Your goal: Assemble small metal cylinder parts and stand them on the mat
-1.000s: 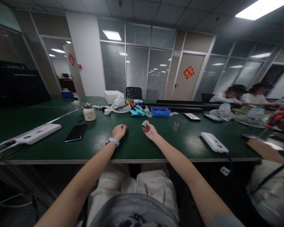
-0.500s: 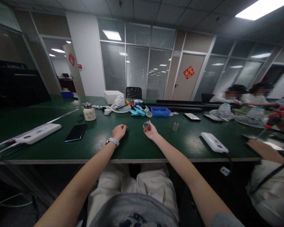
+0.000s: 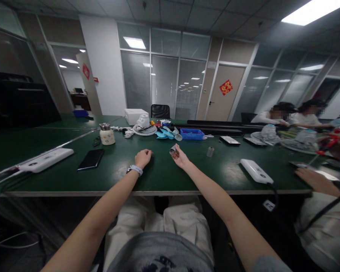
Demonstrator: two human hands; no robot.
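My right hand (image 3: pixel 179 156) is raised a little above the green table (image 3: pixel 164 172) and pinches a small grey metal cylinder (image 3: pixel 173 150) between thumb and fingers. My left hand (image 3: pixel 143 157), with a watch on the wrist, rests on the table in a loose fist, and nothing shows in it. A second small grey cylinder (image 3: pixel 210 151) stands upright on the table to the right of my right hand. Further back lie light blue fan blades (image 3: pixel 167 133), a white fan grille (image 3: pixel 144 129) and a blue tray (image 3: pixel 192 133).
A black phone (image 3: pixel 91 159) and a white power strip (image 3: pixel 45 160) lie at the left, a cream flask (image 3: pixel 107 134) behind them. Another white power strip (image 3: pixel 256 170) lies at the right. A person's hand (image 3: pixel 317 180) rests on the table at the right edge; two more people sit further back.
My right hand has turned the cylinder in its fingers, first showing its end face, then tilting it back to the left. My left hand has stayed still.
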